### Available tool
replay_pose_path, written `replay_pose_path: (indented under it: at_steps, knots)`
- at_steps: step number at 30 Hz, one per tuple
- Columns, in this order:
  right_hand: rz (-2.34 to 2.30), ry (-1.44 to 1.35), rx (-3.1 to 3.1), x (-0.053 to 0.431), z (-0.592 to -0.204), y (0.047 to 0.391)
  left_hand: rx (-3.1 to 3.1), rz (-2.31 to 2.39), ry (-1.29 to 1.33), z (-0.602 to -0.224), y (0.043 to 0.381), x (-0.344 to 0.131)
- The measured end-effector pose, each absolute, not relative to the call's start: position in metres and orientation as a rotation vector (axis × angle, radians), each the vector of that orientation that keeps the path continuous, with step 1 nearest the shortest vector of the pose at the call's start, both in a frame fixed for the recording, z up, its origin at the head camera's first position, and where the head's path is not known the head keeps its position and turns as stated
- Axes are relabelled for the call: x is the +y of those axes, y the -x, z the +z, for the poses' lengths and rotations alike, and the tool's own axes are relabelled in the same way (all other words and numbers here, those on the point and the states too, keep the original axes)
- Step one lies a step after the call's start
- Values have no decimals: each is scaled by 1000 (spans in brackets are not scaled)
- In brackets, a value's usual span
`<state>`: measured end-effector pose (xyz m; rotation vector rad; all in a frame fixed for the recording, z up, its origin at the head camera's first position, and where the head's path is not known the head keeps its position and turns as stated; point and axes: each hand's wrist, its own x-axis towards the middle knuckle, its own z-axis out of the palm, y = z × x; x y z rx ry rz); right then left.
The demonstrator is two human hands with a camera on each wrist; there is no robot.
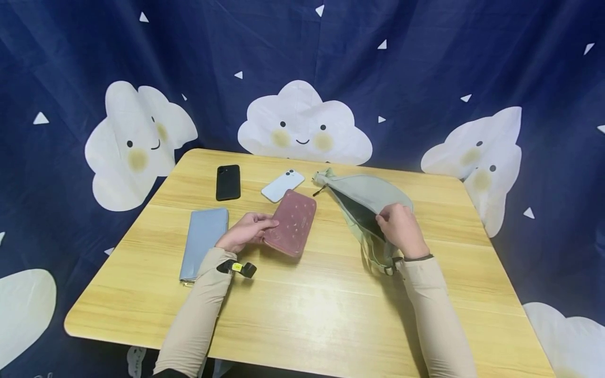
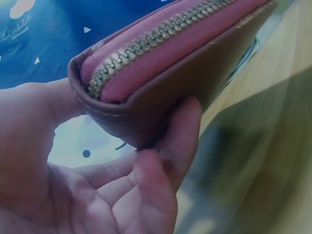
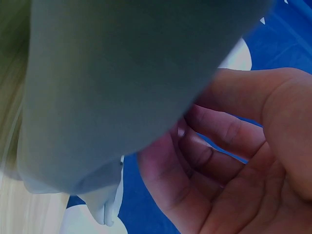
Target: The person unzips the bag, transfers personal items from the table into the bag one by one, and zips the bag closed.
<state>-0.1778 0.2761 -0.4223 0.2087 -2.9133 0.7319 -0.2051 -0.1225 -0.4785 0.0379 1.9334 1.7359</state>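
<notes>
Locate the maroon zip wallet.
In the head view, the left hand holds the maroon zip wallet near center, left of the pale green bag, below the white smartphone.

On the table (image 1: pixel 293 315), which stands before a curtain (image 1: pixel 302 47), one wallet (image 1: pixel 208 241) lies at the left, just beside the left forearm, with one phone (image 1: pixel 228 182) behind it and a second phone (image 1: pixel 279 188) farther right along the back. Right of the first wallet, in the left hand (image 1: pixel 246 231), is another wallet (image 1: pixel 290 223), in front of the second phone. The bag (image 1: pixel 373 191) is right of both phones and the held wallet, with the right hand (image 1: pixel 402 228) at the near right edge of its opening.
</notes>
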Motion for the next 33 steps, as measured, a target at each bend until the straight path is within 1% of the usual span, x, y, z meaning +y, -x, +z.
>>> replay_pose_path:
  at_steps: [23,33]
  knots:
    - [731,-220,-2899,274,-422,177,1707,1958,-14,-478,207,-95]
    - [723,-223,-2900,273,-422,177,1725,1956,20,-479,208,-80]
